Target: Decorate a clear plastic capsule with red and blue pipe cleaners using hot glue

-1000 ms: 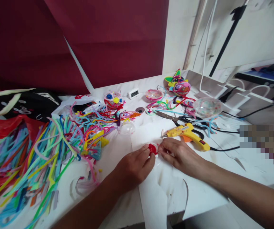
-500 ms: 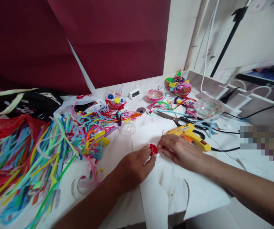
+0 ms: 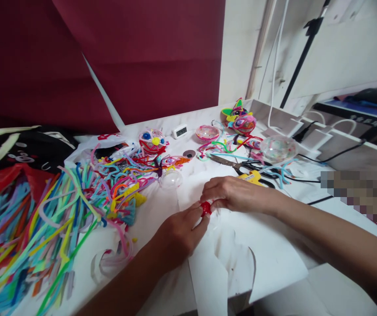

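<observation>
Though partly hidden, glue gun (image 3: 253, 177) behind right hand (image 3: 227, 195), scissors (image 3: 237, 166) beyond

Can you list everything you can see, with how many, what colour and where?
Red piece: 1, red, front middle
Fuzzy sticks: many, mixed colours, mostly left
Red bag: 1, red, far left
Black bag: 1, black, back left
Plastic bag: 1, white, beside black bag
Clock: 1, white, back middle
Decorated ball: 1, multicoloured, left of clock
Bowls: 3, one clear, two speckled, middle to right
Eared figure: 1, multicoloured, back right
Scissors: 1 pair, black handles, right of middle
Tool: 1, yellow, partly hidden, by scissors
Paper: several pieces, white, front
Table: 1, whitish, underneath
Hanging sheet: 1, dark red, behind
Pole: 1, black, back right
Cables: several, white and black, right
Left hand: 1, bare, gripping red piece
Right hand: 1, bare, at red piece
</observation>
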